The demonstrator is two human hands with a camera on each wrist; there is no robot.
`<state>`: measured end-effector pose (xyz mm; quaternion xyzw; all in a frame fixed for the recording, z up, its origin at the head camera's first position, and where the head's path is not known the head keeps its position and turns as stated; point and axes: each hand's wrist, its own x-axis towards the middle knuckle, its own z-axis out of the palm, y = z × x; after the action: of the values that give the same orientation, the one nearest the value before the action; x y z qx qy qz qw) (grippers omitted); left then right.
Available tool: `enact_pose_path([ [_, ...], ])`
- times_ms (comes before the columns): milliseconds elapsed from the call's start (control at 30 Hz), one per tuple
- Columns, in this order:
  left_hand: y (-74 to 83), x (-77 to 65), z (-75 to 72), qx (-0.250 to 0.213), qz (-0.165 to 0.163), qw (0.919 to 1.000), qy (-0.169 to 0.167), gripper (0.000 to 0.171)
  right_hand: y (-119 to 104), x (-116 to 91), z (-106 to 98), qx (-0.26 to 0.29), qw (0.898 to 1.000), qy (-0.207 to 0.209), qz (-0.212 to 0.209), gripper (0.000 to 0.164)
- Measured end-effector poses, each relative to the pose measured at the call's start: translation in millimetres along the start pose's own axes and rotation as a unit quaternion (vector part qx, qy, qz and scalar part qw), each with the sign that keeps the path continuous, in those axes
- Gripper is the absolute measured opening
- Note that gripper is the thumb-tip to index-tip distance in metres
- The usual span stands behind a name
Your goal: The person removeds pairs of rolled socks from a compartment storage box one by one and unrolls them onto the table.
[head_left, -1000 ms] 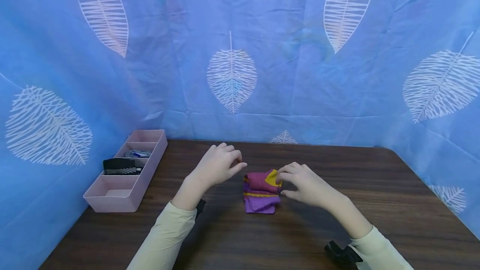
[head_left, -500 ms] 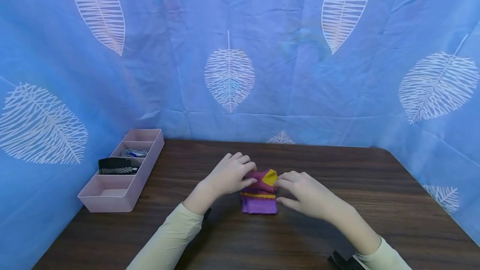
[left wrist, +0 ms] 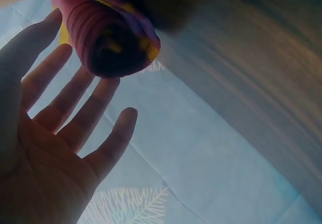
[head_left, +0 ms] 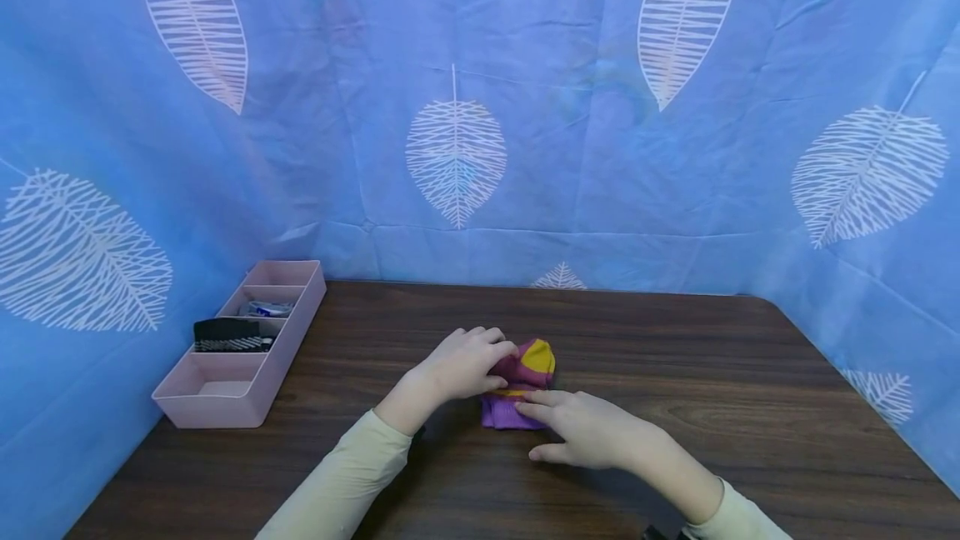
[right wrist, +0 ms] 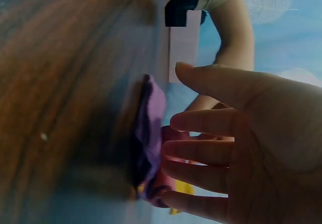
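One folded sock bundle (head_left: 525,372), maroon, purple and yellow, lies on the dark wooden table (head_left: 660,340) between your two hands; how many socks it holds you cannot tell. Your left hand (head_left: 461,363) is at its 9 o'clock, covering that edge from the head view, fingers extended and spread, fingertips right at the fabric. Your right hand (head_left: 588,430) is at its 4 o'clock, fingers fairly straight, fingertips over the near corner; neither hand grips, and firm contact is hard to judge. Well apart, between 9 and 10 o'clock, stands one pink tray (head_left: 277,365) with four compartments: the second from you holds black contents (head_left: 227,330), one piece or several being unclear, and the third a clear-wrapped packet (head_left: 268,308). A blue curtain (head_left: 570,148) closes off 12 o'clock, and seven white leaf prints (head_left: 456,163) show on it.
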<state>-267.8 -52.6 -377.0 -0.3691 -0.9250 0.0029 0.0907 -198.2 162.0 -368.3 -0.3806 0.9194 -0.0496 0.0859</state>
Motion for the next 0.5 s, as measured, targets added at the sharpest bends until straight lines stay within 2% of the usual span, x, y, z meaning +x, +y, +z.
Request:
enact_pose_path([
  [200, 3.9, 1.0, 2.7, 0.001, -0.019, 0.9997, -0.014, 0.039, -0.8, 3.8, 6.8, 0.025, 0.999, -0.036, 0.021, 0.062],
  [333, 6.9, 5.8, 3.6, -0.003, -0.038, 0.9990, -0.025, 0.041, -2.4, 5.2, 10.3, 0.001, 0.999, -0.030, 0.015, 0.061],
  [500, 8.9, 21.2, 6.2, -0.010, -0.084, 0.9951, -0.051, 0.049, -5.7, 6.3, 11.6, -0.024, 1.000, -0.019, 0.006, 0.058],
])
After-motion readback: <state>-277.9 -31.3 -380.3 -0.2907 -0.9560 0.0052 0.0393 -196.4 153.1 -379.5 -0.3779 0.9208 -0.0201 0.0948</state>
